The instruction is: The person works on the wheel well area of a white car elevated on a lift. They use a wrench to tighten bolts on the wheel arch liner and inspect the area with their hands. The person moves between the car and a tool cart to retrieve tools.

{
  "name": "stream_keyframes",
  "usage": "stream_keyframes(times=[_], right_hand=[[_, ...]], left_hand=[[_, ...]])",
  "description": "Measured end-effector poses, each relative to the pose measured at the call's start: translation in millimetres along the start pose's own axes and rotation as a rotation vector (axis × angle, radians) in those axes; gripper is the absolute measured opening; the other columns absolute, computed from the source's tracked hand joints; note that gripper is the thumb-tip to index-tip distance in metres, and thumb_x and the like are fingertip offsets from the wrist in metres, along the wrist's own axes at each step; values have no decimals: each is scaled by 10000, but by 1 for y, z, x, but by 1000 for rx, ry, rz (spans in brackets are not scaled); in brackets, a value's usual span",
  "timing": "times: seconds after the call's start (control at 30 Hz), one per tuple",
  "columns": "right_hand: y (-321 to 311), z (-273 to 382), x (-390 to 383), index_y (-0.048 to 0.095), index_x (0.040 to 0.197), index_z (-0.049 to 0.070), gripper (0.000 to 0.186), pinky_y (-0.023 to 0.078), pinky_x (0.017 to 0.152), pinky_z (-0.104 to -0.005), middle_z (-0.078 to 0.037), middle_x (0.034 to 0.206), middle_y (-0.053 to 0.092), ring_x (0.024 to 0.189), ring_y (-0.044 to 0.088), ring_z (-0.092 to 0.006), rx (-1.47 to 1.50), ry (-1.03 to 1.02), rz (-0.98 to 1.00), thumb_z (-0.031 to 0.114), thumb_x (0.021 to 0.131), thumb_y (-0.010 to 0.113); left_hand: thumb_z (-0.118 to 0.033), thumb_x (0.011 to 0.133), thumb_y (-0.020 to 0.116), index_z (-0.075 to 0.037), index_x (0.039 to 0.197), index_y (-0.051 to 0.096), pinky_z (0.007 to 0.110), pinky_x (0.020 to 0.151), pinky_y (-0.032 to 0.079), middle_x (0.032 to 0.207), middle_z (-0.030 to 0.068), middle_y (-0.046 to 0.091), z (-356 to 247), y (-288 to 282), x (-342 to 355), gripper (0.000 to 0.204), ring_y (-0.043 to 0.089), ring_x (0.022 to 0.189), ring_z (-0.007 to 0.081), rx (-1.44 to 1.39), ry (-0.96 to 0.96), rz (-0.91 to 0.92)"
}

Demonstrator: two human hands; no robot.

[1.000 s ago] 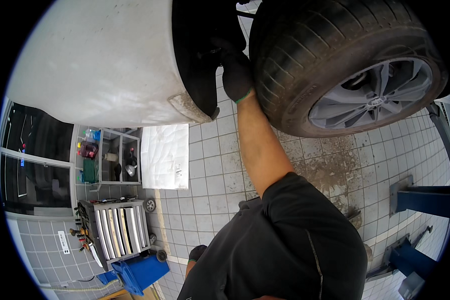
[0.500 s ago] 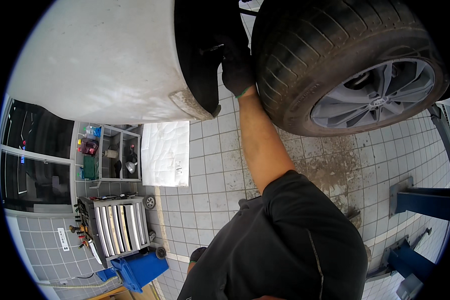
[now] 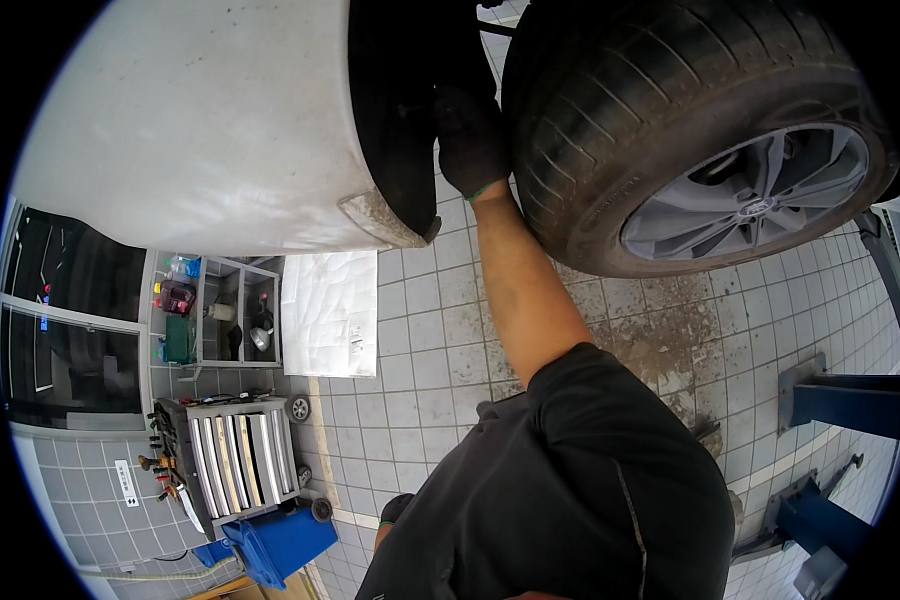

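My right hand [image 3: 470,148], in a black glove with a green cuff edge, reaches up between a tyre [image 3: 610,130] and the black wheel-arch liner [image 3: 395,120] of a white car body [image 3: 200,130]. Its fingers are bent against the liner, and a tiny bright spot shows at their tips. Whatever they hold is lost in the dark. The tyre, on a grey spoked wheel rim [image 3: 755,205], stands close beside my wrist. Low in the view, my left hand [image 3: 396,508], also black-gloved, is mostly covered by my torso, its fingers hidden.
A drawer trolley [image 3: 245,455] with tools on top stands at left, near a blue bin [image 3: 280,545]. Behind it is a metal shelf rack [image 3: 240,310] holding bottles. A white sheet [image 3: 330,315] lies on the tiled floor. Dark blue lift arms [image 3: 850,405] extend from the right.
My right hand has turned slightly, and the shiny metal piece seen beside its fingers earlier is now barely visible. The fender sits a little lower in the view.
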State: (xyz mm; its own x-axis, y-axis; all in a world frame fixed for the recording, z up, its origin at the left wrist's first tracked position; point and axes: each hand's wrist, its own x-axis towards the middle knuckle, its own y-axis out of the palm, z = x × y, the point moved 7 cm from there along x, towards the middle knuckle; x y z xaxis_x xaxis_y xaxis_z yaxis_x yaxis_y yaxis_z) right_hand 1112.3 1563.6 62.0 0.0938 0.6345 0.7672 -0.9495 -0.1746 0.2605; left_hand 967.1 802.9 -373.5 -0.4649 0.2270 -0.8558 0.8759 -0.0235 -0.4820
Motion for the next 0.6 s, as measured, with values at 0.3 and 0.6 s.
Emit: stream_keyframes(times=[0.3, 0.6], right_hand=[[3, -3, 8, 743, 1078, 82, 229, 549, 900, -402, -149, 1138, 726, 1051, 694, -307, -399, -42, -6, 236, 1009, 588], [20, -31, 3, 718, 1075, 69, 205, 542, 893, -393, -155, 1122, 723, 1026, 698, -312, 54, 549, 128, 173, 985, 565]], left_hand=[[-386, 1021, 517, -109, 1155, 745, 417, 962, 515, 1125, 107, 748, -7, -7, 18, 383, 681, 1053, 257, 13, 48, 37], [-380, 1023, 515, -104, 1141, 747, 420, 956, 517, 1109, 105, 750, -11, -9, 51, 379, 681, 1040, 257, -119, 155, 155]])
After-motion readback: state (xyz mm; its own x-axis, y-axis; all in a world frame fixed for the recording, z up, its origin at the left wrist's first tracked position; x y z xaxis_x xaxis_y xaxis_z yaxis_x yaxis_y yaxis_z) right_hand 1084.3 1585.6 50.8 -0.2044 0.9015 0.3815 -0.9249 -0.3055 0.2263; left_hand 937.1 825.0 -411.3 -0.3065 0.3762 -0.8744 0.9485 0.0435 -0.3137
